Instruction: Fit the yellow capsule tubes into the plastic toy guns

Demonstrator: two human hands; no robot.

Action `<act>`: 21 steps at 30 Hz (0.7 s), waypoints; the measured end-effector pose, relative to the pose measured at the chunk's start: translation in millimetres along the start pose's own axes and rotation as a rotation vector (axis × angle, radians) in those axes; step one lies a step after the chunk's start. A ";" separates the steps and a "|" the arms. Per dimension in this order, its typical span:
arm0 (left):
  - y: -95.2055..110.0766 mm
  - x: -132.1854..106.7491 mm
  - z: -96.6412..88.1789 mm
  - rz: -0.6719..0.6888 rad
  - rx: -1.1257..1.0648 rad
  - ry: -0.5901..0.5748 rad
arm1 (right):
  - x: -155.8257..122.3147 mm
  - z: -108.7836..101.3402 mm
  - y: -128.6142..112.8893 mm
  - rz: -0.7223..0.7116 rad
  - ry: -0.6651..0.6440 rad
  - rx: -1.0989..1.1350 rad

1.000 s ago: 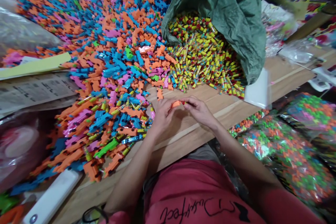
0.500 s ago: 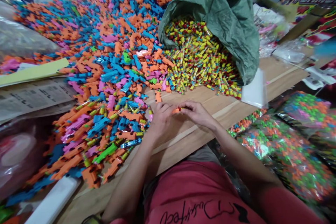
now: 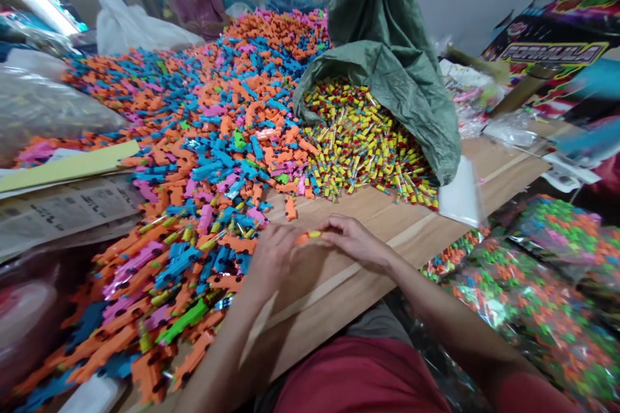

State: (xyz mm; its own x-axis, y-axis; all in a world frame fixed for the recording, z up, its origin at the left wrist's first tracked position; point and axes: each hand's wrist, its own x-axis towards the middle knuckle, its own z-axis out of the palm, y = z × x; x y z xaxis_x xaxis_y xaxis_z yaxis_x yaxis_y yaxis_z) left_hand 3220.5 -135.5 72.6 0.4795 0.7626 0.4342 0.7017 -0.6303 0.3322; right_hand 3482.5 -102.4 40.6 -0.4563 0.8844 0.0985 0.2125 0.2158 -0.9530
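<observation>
My left hand (image 3: 277, 250) is closed around a small orange toy car (image 3: 301, 239), whose end sticks out past the fingertips. My right hand (image 3: 352, 240) pinches a little yellow tube (image 3: 314, 233), which meets the end of the car between the two hands. How far the tube sits in the car I cannot tell. Both hands are just above the wooden table (image 3: 339, 274). A single orange toy car (image 3: 290, 208) lies beyond them. To the left spreads a big heap of orange, blue, pink and green toy cars (image 3: 213, 155).
Yellow tubes with red ends (image 3: 372, 155) spill from a green sack (image 3: 416, 97). Right of it lies a stack of clear plastic bags (image 3: 460, 197). Filled bags of toys (image 3: 523, 297) are below the table's right edge. A person (image 3: 198, 3) is behind the heap.
The view has tilted up, showing a person at the back. My left hand has shifted left, and a yellow tube now shows between my hands at the orange car's end.
</observation>
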 end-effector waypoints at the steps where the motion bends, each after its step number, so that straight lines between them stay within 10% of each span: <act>1: -10.7 -5.9 -22.3 -0.059 0.045 0.030 | 4.2 -11.0 4.0 -0.017 0.026 -0.048; 5: -44.1 -26.6 -108.0 -0.466 0.410 0.243 | 23.0 -68.7 35.3 -0.089 0.254 -0.497; 7: -47.0 -22.4 -121.1 -0.597 0.442 0.324 | 31.3 -89.0 53.9 -0.092 0.291 -0.718; 16: -48.1 70.6 39.9 -0.506 -0.015 -0.053 | 30.0 -78.2 77.7 -0.126 0.132 -1.009; 21: -60.6 66.8 68.0 -0.480 -0.050 -0.104 | 26.4 -85.0 76.8 -0.094 0.154 -0.990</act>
State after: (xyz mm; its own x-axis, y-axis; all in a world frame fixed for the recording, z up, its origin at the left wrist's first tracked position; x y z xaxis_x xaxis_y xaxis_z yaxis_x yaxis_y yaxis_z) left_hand 3245.8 -36.4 24.6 0.1603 0.9775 0.1371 0.8315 -0.2086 0.5148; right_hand 3560.2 -27.2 -5.7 -0.4062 0.8749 0.2637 0.8358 0.4724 -0.2799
